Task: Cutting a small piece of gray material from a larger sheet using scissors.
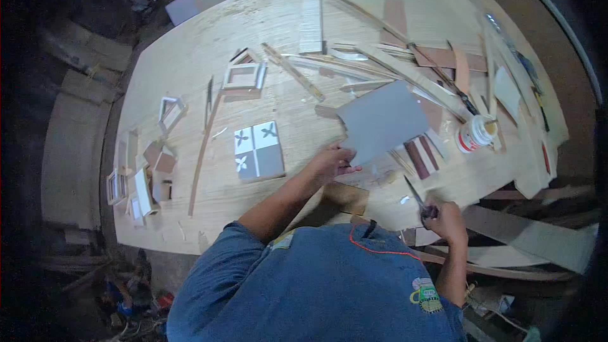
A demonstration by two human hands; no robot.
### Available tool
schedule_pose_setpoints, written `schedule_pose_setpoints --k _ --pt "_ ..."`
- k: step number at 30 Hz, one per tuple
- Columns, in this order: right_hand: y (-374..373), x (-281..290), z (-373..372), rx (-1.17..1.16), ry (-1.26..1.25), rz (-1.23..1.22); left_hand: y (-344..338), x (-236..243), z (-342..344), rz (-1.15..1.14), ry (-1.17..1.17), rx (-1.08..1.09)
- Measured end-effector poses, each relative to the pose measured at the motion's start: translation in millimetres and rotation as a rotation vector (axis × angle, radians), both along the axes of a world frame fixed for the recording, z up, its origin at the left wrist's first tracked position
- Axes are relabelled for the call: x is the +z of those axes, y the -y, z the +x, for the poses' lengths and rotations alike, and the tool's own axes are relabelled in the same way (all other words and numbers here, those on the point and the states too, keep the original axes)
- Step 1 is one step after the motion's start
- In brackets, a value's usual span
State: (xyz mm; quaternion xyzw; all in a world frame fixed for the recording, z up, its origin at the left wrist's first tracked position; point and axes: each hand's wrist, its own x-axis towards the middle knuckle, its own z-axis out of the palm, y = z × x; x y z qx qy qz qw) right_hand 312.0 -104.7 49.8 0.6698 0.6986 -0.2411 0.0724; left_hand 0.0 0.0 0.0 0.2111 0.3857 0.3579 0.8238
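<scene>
The sheet (383,123) is plain grey, the square panel (271,162) has white and grey quarters with dark petals on white and white petals on grey, the small block (416,159) is striped maroon and white, the jar (469,137) white and red, the tabletop (285,16) pale tan.

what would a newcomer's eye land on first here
Probably the plain grey sheet, held by the left hand over the pale table. Next might come the scissors in the right hand, near the table's front edge. The square grey-and-white panel with petal shapes also stands out, left of the sheet.
</scene>
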Motion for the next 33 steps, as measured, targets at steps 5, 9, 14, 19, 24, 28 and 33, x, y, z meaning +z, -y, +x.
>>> schedule_pose_setpoints --k 5,9,14,19,24,28,33 --pt "14.9 -32.1 1.1 -0.212 -1.006 -0.307 -7.0 -6.0 3.1 0.099 -0.013 -0.071" --pt "11.5 -34.7 -31.4 -0.162 -1.037 -0.177 -3.4 6.6 15.2 0.071 -0.102 -0.093" --pt "-4.9 -37.6 -55.0 -0.159 -1.092 -0.21 -4.0 -5.4 14.4 0.1 -0.08 -0.054" --pt "-20.6 -36.6 -73.7 -0.185 -1.14 -0.234 -5.5 -8.8 10.3 0.106 -0.109 -0.11" --pt "-31.2 -39.0 -79.8 -0.183 -1.142 -0.286 -4.7 -5.5 7.6 0.11 -0.138 -0.12" --pt "-34.6 -35.8 -85.9 -0.098 -1.123 -0.203 -6.7 -9.9 4.8 0.157 -0.136 -0.14" --pt "-36.4 -34.7 -87.0 -0.198 -1.166 -0.318 -11.3 -15.5 2.3 0.186 -0.148 -0.176"
